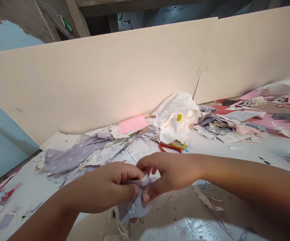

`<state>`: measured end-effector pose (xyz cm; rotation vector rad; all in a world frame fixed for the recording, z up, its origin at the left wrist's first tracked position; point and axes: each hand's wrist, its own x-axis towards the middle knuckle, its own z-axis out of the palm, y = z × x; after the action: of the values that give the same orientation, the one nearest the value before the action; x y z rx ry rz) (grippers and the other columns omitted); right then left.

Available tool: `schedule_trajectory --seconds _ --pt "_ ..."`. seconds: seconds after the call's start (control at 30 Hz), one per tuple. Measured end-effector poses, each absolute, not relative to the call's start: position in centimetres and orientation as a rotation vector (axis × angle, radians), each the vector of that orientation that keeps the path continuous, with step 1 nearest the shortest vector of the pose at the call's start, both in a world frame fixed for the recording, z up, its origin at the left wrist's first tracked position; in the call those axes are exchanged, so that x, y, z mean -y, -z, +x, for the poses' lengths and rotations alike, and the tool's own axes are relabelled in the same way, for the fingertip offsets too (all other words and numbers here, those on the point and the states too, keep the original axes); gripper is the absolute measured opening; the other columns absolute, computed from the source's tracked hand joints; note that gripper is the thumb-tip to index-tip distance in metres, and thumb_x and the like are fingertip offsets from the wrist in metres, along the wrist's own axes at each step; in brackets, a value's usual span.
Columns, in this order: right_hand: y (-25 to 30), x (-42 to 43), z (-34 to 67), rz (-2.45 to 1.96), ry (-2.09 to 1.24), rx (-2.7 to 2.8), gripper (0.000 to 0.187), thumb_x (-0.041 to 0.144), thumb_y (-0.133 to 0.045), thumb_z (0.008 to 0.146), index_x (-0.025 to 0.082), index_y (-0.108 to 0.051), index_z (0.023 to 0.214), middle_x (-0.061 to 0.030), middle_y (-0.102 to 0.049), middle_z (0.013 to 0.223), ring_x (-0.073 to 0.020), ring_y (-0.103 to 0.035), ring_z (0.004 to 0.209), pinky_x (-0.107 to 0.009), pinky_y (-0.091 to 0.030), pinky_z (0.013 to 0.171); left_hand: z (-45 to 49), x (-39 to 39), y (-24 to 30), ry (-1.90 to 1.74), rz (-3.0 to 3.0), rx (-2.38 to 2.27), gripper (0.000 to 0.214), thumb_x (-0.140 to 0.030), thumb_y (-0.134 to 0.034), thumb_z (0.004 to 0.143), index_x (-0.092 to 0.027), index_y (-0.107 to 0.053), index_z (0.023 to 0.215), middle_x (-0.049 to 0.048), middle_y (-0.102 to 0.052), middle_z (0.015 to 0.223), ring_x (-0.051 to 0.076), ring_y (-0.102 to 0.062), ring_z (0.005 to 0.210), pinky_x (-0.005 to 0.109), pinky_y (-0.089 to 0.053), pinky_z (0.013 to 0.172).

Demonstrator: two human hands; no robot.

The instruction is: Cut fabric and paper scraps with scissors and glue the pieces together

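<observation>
My left hand (109,187) and my right hand (167,174) meet low in the middle of the view, both closed in a pinch on one small piece of lilac fabric (134,207) printed with a white flower. The cloth hangs down from my fingertips, just above the white table (272,147). Just behind my hands lies a scatter of white paper scraps (132,150).
A longer strip of lilac flowered fabric (77,154) lies at the left. Red and yellow scissors (171,146) lie behind my right hand, beside a crumpled white bag (177,117) and a pink sheet (132,124). Pink and printed papers (235,127) pile at the right. A tall beige board (134,73) walls the far edge.
</observation>
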<state>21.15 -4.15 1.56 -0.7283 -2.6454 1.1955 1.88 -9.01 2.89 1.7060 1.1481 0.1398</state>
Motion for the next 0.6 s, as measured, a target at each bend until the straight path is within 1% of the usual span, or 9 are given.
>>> schedule_trajectory --seconds 0.03,0.1,0.27,0.3,0.37,0.43,0.47,0.53,0.6 --pt "-1.2 4.0 20.9 -0.712 -1.252 2.667 0.031 0.044 -0.063 0.066 0.017 -0.06 0.08 0.0005 -0.057 0.074 -0.012 -0.053 0.068 -0.021 -0.038 0.056 1.7 8.9 -2.9 -0.129 1.764 -1.187 0.017 -0.029 -0.046 0.08 -0.019 -0.06 0.079 -0.0021 -0.056 0.069 0.01 -0.051 0.06 0.018 -0.039 0.053" --pt "-1.2 3.1 21.1 -0.679 -1.422 2.658 0.022 0.037 -0.061 0.07 0.016 -0.055 0.07 0.0044 -0.051 0.06 -0.0074 -0.047 0.055 -0.018 -0.035 0.051 0.9 8.6 -3.1 -0.112 1.852 -1.26 0.017 -0.029 -0.046 0.08 -0.018 -0.059 0.078 -0.0032 -0.052 0.065 0.009 -0.046 0.058 0.016 -0.034 0.049" --pt "-3.1 0.6 23.9 -0.599 -1.743 2.942 0.009 0.019 -0.061 0.068 0.012 -0.057 0.071 0.0023 -0.057 0.063 -0.0092 -0.055 0.062 -0.021 -0.041 0.064 -0.6 8.8 -4.3 -0.013 1.858 -1.236 0.015 -0.022 -0.044 0.079 -0.017 -0.057 0.075 -0.0021 -0.051 0.065 0.009 -0.048 0.056 0.016 -0.036 0.049" --pt "-3.3 0.5 24.2 -0.608 -1.726 2.992 0.013 0.02 -0.063 0.067 0.012 -0.059 0.077 0.0007 -0.059 0.069 -0.0112 -0.057 0.067 -0.023 -0.042 0.067 -0.6 8.9 -4.5 -0.001 1.875 -1.22 0.015 -0.02 -0.044 0.078 -0.017 -0.058 0.077 -0.0011 -0.054 0.068 0.01 -0.05 0.059 0.017 -0.038 0.051" --pt "-3.1 1.0 24.0 -0.631 -1.615 2.933 0.037 0.026 -0.069 0.063 0.013 -0.058 0.096 -0.0031 -0.061 0.087 -0.0156 -0.058 0.082 -0.025 -0.043 0.073 0.0 9.3 -4.7 0.014 1.939 -1.196 0.02 -0.016 -0.044 0.075 -0.019 -0.062 0.084 0.0 -0.059 0.077 0.012 -0.054 0.066 0.018 -0.041 0.057" --pt "-2.4 2.2 23.0 -0.62 -1.524 2.717 0.067 0.031 -0.074 0.057 0.017 -0.048 0.116 -0.006 -0.055 0.11 -0.0191 -0.052 0.099 -0.027 -0.042 0.079 0.8 9.5 -4.6 0.04 1.996 -1.156 0.028 -0.013 -0.044 0.073 -0.022 -0.063 0.091 -0.0013 -0.061 0.083 0.013 -0.055 0.074 0.018 -0.041 0.063" --pt "-1.8 2.9 22.4 -0.587 -1.554 2.642 0.076 0.033 -0.076 0.054 0.019 -0.044 0.121 -0.0061 -0.053 0.113 -0.0201 -0.05 0.103 -0.027 -0.041 0.081 1.2 9.5 -4.5 0.051 2.006 -1.137 0.034 -0.011 -0.043 0.072 -0.025 -0.063 0.096 -0.0024 -0.062 0.086 0.013 -0.055 0.077 0.018 -0.041 0.065" --pt "-0.7 4.0 21.2 -0.558 -1.654 2.559 0.077 0.031 -0.076 0.054 0.02 -0.042 0.121 -0.0055 -0.054 0.112 -0.0199 -0.051 0.1 -0.027 -0.042 0.079 1.6 9.3 -4.1 0.052 2.01 -1.109 0.042 -0.009 -0.042 0.069 -0.029 -0.062 0.101 -0.0046 -0.062 0.094 0.013 -0.055 0.081 0.018 -0.04 0.067" --pt "0.1 4.3 20.5 -0.569 -1.676 2.488 0.057 0.03 -0.071 0.061 0.018 -0.048 0.112 -0.0032 -0.057 0.099 -0.0164 -0.055 0.087 -0.025 -0.044 0.071 1.5 9.0 -3.7 0.028 1.971 -1.131 0.047 -0.009 -0.043 0.069 -0.031 -0.059 0.108 -0.0054 -0.062 0.098 0.011 -0.055 0.078 0.016 -0.041 0.064"
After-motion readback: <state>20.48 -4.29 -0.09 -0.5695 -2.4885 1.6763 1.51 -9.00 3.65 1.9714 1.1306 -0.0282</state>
